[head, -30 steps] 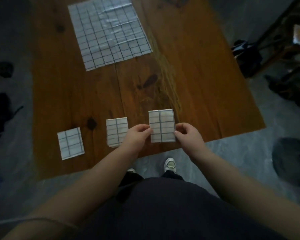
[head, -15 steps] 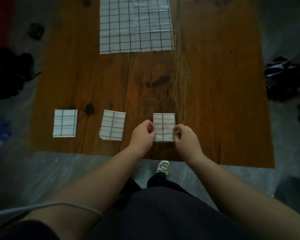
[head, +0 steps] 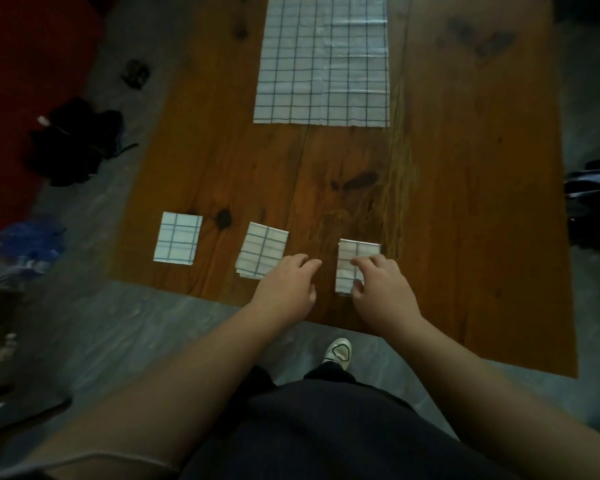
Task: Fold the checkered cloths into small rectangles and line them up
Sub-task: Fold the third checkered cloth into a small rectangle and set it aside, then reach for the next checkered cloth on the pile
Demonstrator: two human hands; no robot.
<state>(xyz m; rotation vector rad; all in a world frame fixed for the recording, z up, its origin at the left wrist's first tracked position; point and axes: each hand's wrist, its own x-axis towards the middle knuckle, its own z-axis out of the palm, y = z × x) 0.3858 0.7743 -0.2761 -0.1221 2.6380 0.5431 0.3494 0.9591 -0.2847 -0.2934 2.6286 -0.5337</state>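
Along the near edge of the bench (head: 465,202) lay three folded cloths in a row with gaps between them: the left cloth (head: 177,242), the middle cloth (head: 262,249) and the right cloth (head: 355,265). One unfolded cloth (head: 321,60) lay flat at the far side, well apart. The right hand (head: 383,292) rested on the right cloth, its fingers (head: 364,262) loosely spread over the top and gripping nothing. The left hand (head: 284,289) hung relaxed and empty between the middle cloth and the right cloth, near the middle cloth's near corner.

The step looked to be settling the third rectangle into the row. A light, flat press would probably keep its layers from springing open. Any nudge was best made by sliding the whole stack, not by pulling one corner. The middle cloth sat slightly tilted, so the left cloth seemed the better guide for squaring.
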